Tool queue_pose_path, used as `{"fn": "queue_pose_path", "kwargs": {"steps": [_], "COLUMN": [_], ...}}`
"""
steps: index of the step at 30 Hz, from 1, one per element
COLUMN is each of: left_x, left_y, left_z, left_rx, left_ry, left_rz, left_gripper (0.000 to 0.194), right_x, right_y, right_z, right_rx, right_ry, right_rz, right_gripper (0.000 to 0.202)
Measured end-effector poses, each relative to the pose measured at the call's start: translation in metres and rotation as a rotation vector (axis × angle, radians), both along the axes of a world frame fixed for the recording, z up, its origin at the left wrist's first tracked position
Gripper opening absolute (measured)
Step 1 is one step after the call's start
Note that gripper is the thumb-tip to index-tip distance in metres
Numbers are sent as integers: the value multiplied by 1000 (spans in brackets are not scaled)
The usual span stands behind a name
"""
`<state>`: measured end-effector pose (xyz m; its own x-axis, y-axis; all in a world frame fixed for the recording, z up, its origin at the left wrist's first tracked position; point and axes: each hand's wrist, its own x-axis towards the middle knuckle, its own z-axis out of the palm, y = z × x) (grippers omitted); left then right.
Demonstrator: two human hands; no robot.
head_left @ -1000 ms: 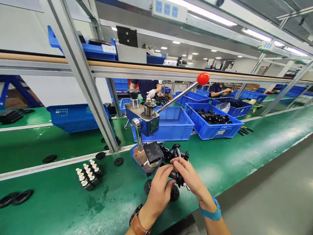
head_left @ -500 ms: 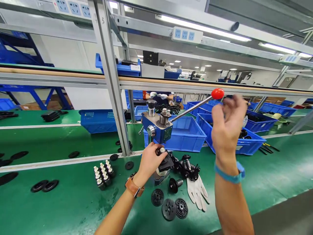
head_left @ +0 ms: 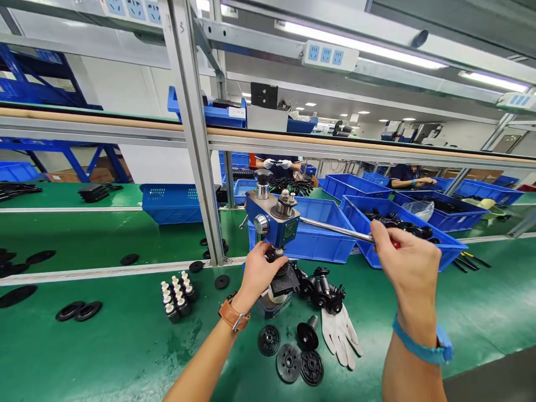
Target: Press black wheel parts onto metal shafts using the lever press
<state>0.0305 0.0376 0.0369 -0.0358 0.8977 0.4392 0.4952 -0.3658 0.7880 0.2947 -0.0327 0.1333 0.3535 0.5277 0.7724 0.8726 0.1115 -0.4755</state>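
A blue hand press [head_left: 273, 219] stands on the green bench in front of me. My right hand [head_left: 408, 265] is closed round the red knob [head_left: 395, 244] at the end of its steel lever [head_left: 335, 226], and the fingers mostly hide the knob. Under the press head, my left hand [head_left: 262, 271] pinches a dark part with a white top [head_left: 278, 252]; its lower portion is hidden. Black discs [head_left: 288, 363] lie in front of the press base, near a flanged black piece with a metal shaft [head_left: 308, 335].
Several white-topped black parts [head_left: 178, 296] stand in rows at left. A white glove [head_left: 341, 338] and a pile of black parts [head_left: 322, 290] lie right of the press. Blue bins [head_left: 322, 245] stand behind. A metal post [head_left: 196, 139] rises left. Co-workers' gloved hands [head_left: 276, 163] show beyond.
My right hand has closed on the lever's red knob, and the lever has swung down from its raised slant. My left hand stays under the press head. The flanged piece's shaft points more upward.
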Motion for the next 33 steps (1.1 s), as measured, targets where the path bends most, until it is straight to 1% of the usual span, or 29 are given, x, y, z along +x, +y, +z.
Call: {"fn": "queue_pose_path", "kwargs": {"steps": [1,3,7,9,12,15,17,20,23,24,25,27,28,29,30,32,33], "left_x": [0,0,0,1,1,3,2,1,0,1,2,7,11,15,19,30,35], "left_y": [0,-1,-4,-4,-5,-4,-4,-3,-8,-11,-16,-28,-35,-42,-48,-60,-64], "left_z": [0,1,4,4,4,3,3,6,7,6,4,-3,-7,-12,-16,-24,-28], "left_rx": [-3,-4,-11,-12,-5,-13,-15,3,17,9,-11,-98,-160,-227,-293,-402,-442], "left_ry": [-3,-9,-8,4,21,27,28,34,16,-13,-61,-214,-306,-397,-480,-606,-647], "left_rz": [-1,-2,12,15,16,34,46,38,44,40,25,-65,-134,-206,-273,-370,-395], "left_gripper": [18,19,19,20,24,24,23,23,18,15,14,25,32,39,46,55,57], "right_x": [0,-1,-5,-6,-7,-7,-6,-5,-4,-4,-5,-10,-14,-20,-27,-41,-46], "right_y": [-3,-4,0,4,8,12,13,15,13,11,8,0,-6,-12,-18,-30,-34], "right_z": [-9,-20,-27,-31,-42,-52,-54,-50,-42,-41,-42,-51,-60,-72,-86,-115,-129], "right_rx": [-14,-5,21,75,198,216,223,240,216,240,282,366,357,295,184,-101,-218], "right_ry": [12,51,73,86,133,139,147,177,225,241,249,219,192,167,148,174,221], "right_rz": [-3,-16,-55,-85,-142,-135,-133,-120,18,71,122,220,292,392,514,733,792], "right_gripper": [60,61,61,62,62,61,60,57,47,41,41,60,68,72,73,78,80]}}
